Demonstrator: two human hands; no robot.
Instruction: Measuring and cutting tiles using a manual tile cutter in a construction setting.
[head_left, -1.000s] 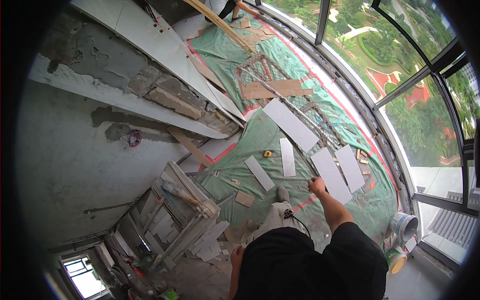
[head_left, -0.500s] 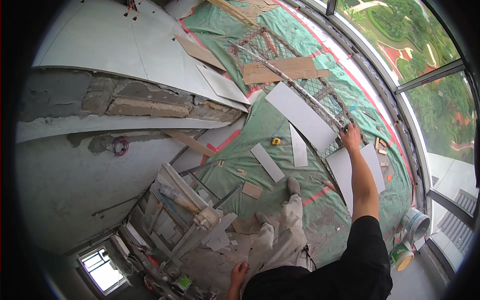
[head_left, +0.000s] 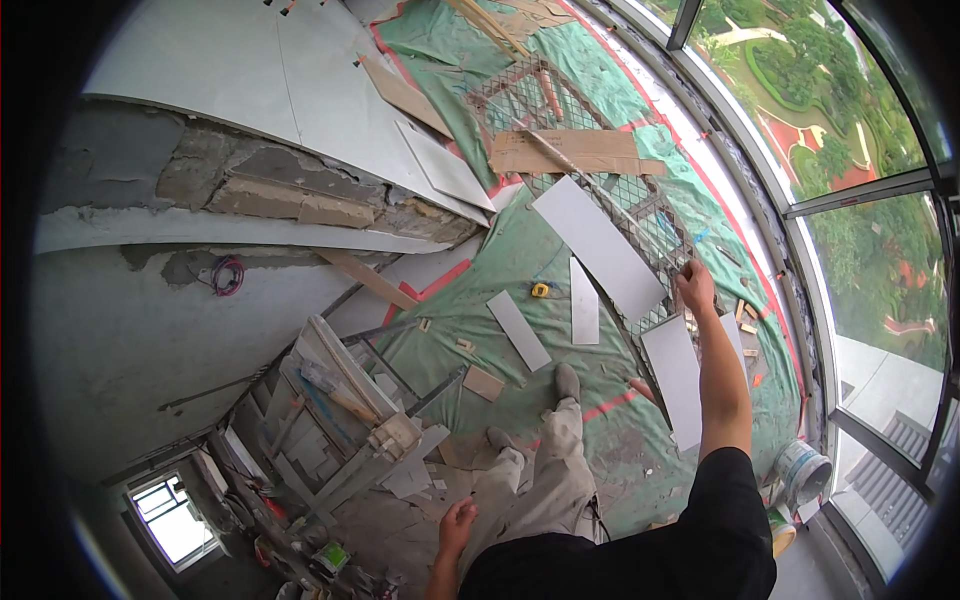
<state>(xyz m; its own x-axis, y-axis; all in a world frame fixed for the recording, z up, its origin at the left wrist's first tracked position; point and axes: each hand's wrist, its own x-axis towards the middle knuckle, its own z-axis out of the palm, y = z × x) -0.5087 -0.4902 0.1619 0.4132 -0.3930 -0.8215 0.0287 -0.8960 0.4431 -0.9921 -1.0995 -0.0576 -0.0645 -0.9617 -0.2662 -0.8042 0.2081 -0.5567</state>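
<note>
Stretched out to the right, my right hand (head_left: 697,287) is closed at the near end of a long thin metal pole (head_left: 610,204); the fingers partly hide that end. Under the pole lies a rusty wire-mesh frame (head_left: 655,222). A long white tile (head_left: 600,245) slants over the mesh beside the pole. Another white tile (head_left: 672,378) lies nearer, partly beneath my forearm. Low beside my left thigh hangs my left hand (head_left: 458,525), its fingers loosely curled with nothing visible in them.
Narrow tile strips (head_left: 518,330), a yellow tape measure (head_left: 541,290) and cardboard (head_left: 570,150) lie around the green sheet (head_left: 490,270). At left stands a metal frame holding tile scraps (head_left: 315,455). A bucket (head_left: 803,472) stands by the windows at right. Board panels (head_left: 435,165) lean far left.
The pole's far end has drawn back toward me across the cardboard, with my right hand at its near end. The view has shifted slightly. My left hand still hangs low.
</note>
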